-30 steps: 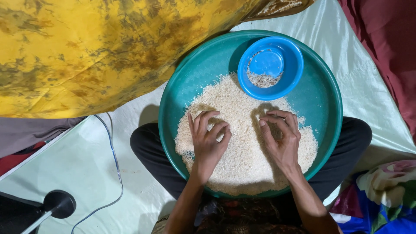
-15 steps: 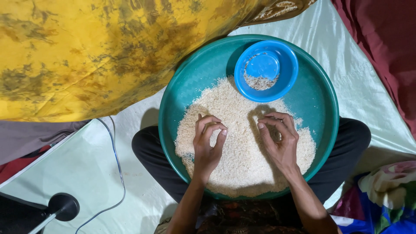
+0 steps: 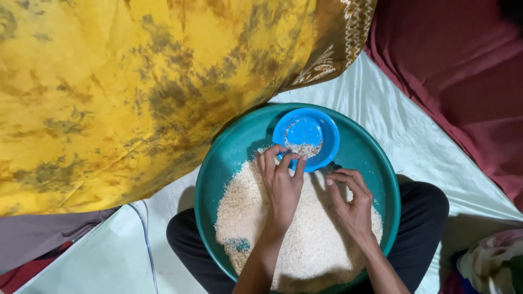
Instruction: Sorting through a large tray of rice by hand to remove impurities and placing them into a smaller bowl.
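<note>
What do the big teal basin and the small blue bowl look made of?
Round teal basin: likely moulded plastic, with an even colour and a smooth, slightly glossy wall. Small round blue bowl: likely plastic too, with a saturated colour, a thin rim and a soft sheen.

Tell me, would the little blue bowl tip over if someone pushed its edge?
Probably, yes. The blue bowl looks like thin plastic and holds only a little rice, so it is likely light. It sits partly on the loose rice pile in the green basin, an uneven seat. The left hand at its rim could nudge it.
</note>
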